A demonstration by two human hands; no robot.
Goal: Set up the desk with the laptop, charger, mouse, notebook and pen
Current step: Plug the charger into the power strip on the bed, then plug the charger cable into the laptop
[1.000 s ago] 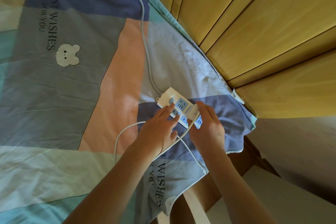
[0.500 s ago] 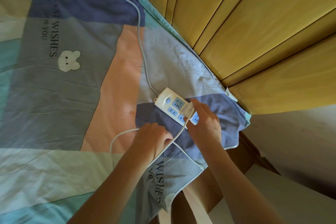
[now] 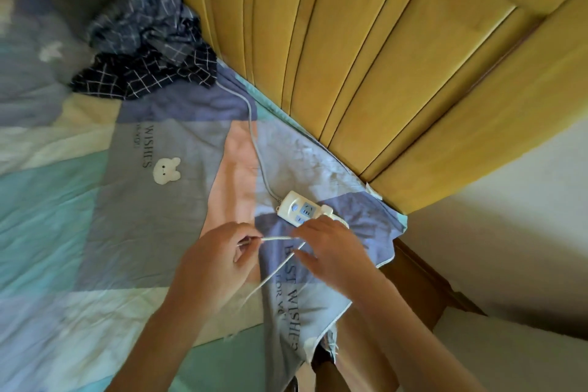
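Charger cord [image 3: 276, 238] pulled taut between hands near bed's headboard corner. Left hand [image 3: 219, 259] fingers pinched shut on it; right hand [image 3: 334, 251] half-curled, grip unclear. Plug sits in power strip [image 3: 300, 208], just beyond right hand.

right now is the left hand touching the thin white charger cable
Touching. The head view shows the left hand pinching the charger cable between its fingertips, the cable running taut from there toward the right hand.
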